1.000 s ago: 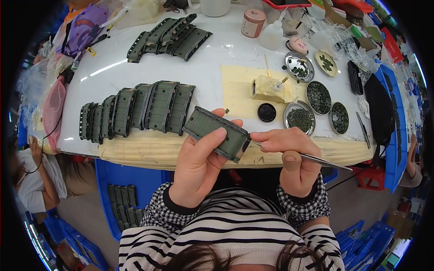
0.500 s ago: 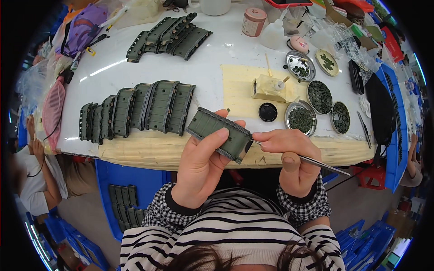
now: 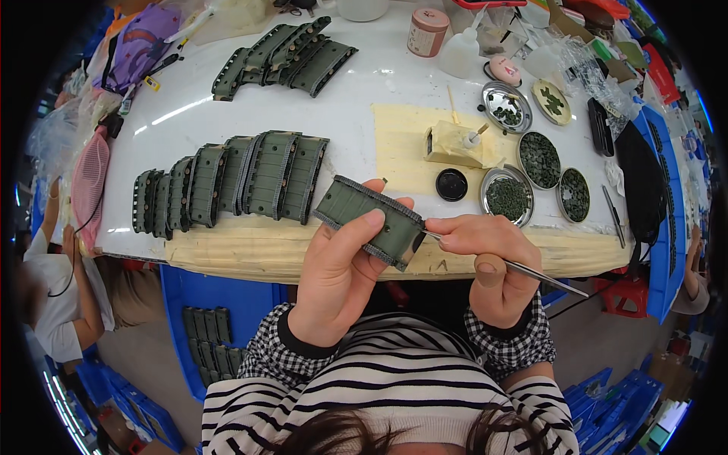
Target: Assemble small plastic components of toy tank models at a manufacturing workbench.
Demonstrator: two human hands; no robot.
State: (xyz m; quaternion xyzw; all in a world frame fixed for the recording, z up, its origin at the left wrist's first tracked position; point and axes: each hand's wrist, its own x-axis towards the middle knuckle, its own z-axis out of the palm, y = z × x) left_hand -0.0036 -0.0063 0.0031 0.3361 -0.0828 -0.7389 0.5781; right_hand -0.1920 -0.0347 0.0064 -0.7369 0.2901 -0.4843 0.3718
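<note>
My left hand [image 3: 334, 269] grips a dark green camouflage toy tank chassis [image 3: 345, 202] with ribbed tracks along both long edges, thumb on top and fingers beneath. In my right hand [image 3: 500, 262] are slim metal tweezers [image 3: 546, 279], pinched between thumb and fingers. Their tip meets the chassis's right end, partly hidden by my fingertips. To the left, a row of similar chassis [image 3: 262, 180] lies overlapped on the white table [image 3: 174, 125]. Another pile of chassis [image 3: 284, 64] lies farther back.
Right of centre, a tape-wrapped block [image 3: 447, 150] stands beside a small black cup [image 3: 451, 184]. Tins and dishes of small green parts, including an oval tin [image 3: 539, 161], sit beyond my right hand. A blue tray [image 3: 262, 303] with more chassis is below the table's front edge.
Both hands, the chassis and the tweezers stay almost still. The chassis has shifted only very slightly, with the tweezers' tip still at its right end.
</note>
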